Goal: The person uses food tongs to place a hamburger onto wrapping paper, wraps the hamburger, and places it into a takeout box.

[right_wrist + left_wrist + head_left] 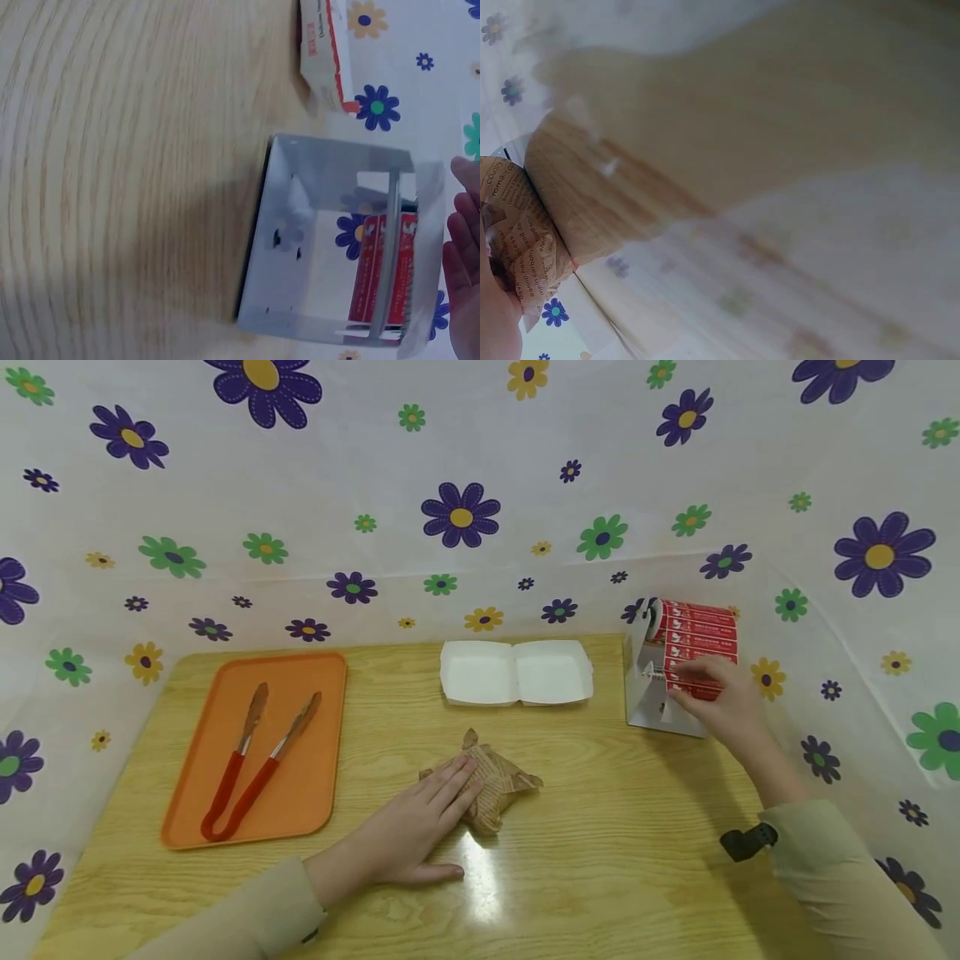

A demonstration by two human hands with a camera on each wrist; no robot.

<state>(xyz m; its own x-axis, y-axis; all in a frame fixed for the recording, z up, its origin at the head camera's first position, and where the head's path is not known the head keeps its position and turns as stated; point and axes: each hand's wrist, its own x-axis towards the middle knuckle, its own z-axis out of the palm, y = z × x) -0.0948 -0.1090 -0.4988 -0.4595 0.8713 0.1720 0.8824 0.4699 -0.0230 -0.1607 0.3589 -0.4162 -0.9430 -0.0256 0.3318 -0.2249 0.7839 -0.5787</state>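
Observation:
My left hand (pixel 420 822) rests flat, fingers extended, on a crumpled bundle of brown newsprint-patterned wrapping paper (pixel 491 781); whatever the paper encloses is hidden. The same printed paper (pixel 525 240) shows at the left edge of the left wrist view, beside part of the hand. Over at the right, my right hand (pixel 723 697) is at the front of a label dispenser (pixel 643 693) carrying a roll of red printed labels (pixel 701 631). Thumb and forefinger stand apart around the strip's lower end. In the right wrist view the fingers (pixel 463 232) are beside the dispenser's front edge (pixel 427 255).
An opened white paper food box (pixel 517 672) lies at the back of the wooden table (pixel 600 860). Red-handled tongs (pixel 240 793) lie on an orange tray (pixel 300 793) at the left. Behind everything hangs a flower-print cloth (pixel 300 468).

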